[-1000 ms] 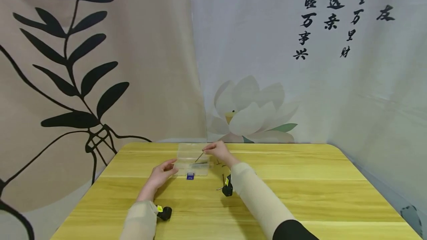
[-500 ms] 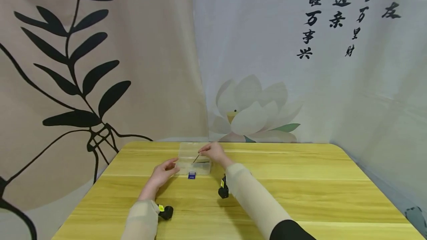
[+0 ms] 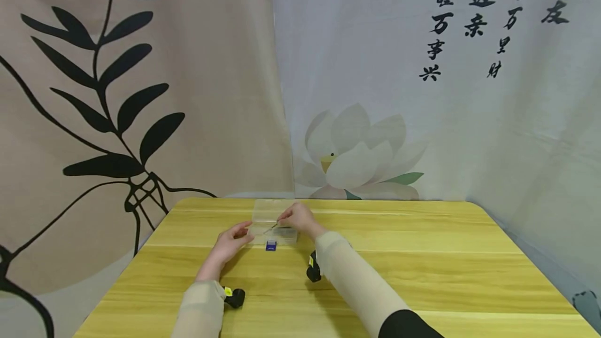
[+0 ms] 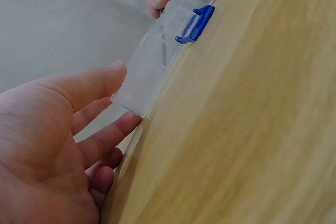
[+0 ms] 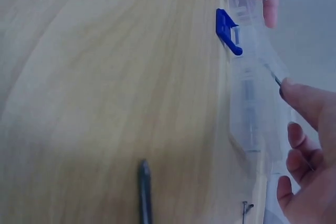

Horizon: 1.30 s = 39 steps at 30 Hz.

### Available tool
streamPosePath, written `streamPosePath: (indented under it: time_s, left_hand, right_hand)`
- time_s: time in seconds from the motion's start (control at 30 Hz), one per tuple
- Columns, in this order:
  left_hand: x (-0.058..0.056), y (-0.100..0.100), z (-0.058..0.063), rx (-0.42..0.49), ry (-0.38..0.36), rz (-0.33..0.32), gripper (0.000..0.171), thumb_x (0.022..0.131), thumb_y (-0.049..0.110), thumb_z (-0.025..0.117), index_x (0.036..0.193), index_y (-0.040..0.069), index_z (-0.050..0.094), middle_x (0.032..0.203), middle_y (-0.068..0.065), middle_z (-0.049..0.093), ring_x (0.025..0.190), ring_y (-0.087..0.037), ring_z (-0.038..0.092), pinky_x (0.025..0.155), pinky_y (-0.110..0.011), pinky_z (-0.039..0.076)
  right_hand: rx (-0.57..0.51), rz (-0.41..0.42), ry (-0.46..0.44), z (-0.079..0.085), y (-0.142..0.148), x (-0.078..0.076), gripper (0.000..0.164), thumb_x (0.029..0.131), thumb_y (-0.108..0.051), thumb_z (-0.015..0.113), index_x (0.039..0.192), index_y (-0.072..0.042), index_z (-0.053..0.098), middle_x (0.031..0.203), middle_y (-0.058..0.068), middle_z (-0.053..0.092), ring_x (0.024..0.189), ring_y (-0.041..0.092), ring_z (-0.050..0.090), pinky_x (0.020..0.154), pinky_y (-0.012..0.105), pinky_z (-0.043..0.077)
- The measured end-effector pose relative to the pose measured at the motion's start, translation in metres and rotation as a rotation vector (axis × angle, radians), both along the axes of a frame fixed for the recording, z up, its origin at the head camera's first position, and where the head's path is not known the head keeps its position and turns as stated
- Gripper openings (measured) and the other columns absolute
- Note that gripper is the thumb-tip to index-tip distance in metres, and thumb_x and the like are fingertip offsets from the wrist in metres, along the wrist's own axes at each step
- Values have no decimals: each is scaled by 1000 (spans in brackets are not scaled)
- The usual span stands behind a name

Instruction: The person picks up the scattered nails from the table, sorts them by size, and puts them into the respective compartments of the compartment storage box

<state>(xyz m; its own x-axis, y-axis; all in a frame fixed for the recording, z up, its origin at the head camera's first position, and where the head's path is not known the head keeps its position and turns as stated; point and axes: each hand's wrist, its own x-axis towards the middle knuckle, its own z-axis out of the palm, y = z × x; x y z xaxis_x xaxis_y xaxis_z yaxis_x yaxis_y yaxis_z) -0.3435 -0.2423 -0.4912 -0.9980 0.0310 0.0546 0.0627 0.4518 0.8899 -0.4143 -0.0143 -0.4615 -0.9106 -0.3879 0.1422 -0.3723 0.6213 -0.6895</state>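
A clear plastic compartment box (image 3: 287, 236) with a blue latch (image 3: 271, 245) sits on the table, its lid (image 3: 266, 209) raised at the back. My left hand (image 3: 231, 243) holds the box's left end; in the left wrist view the thumb (image 4: 113, 77) is at the upper edge and fingers (image 4: 113, 135) are at the lower corner. My right hand (image 3: 298, 219) is over the box's right part, pinching a thin dark metal rod (image 3: 271, 227), like a nail or screw. The rod slants down left into the box; its end is hard to make out.
In the right wrist view, a dark pointed rod (image 5: 145, 192) and small thin metal pieces (image 5: 245, 211) lie on the table to the right of the box. A wooden table (image 3: 422, 265) spreads around, with a printed cloth (image 3: 225, 93) hanging behind it.
My right hand has moved left and slightly down with the rod, which now tilts flatter over the box. My right arm now covers the loose pieces. The left hand stays at the box.
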Motion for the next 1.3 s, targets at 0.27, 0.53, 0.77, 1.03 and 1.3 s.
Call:
streamPosePath:
  time_s: [0.27, 0.53, 0.77, 1.03, 1.3]
  left_hand:
    - [0, 0, 0, 7, -9, -3, 51, 95, 19, 64, 142, 6, 49, 133, -22, 52, 121, -35, 47, 96, -49, 43]
    - [-1, -1, 2, -10, -1, -22, 51, 96, 19, 63, 143, 6, 48, 133, -22, 52, 121, -35, 48, 96, -49, 43]
    - [1, -5, 1, -18, 4, -37, 52, 96, 19, 63, 143, 4, 48, 134, -24, 51, 122, -38, 46, 98, -51, 41]
    - [3, -7, 1, -22, -6, -38, 51, 96, 19, 63, 142, 4, 48, 134, -26, 50, 123, -39, 46, 98, -52, 40]
    - [1, -5, 0, -17, -11, -34, 51, 96, 19, 63, 143, 4, 47, 135, -26, 50, 122, -38, 46, 98, -50, 41]
  right_hand:
    - [0, 52, 29, -3, 7, -4, 10, 86, -18, 75, 87, -10, 80, 90, 2, 74, 86, 14, 67, 76, 28, 52]
    - [-91, 58, -6, 8, 33, 1, 16, 89, -25, 71, 91, -12, 79, 95, 1, 73, 83, 13, 65, 72, 30, 52]
    - [-38, 63, 28, 11, 67, 14, 16, 92, -18, 68, 97, -7, 78, 102, 4, 72, 84, 15, 61, 69, 30, 49]
    - [-64, 179, -14, -2, 101, 29, 18, 91, -12, 68, 105, -3, 75, 108, 7, 70, 90, 17, 59, 74, 31, 49]
    - [-46, 266, -52, -7, 126, 44, 19, 89, -9, 69, 106, -2, 75, 109, 7, 69, 96, 17, 60, 82, 33, 50]
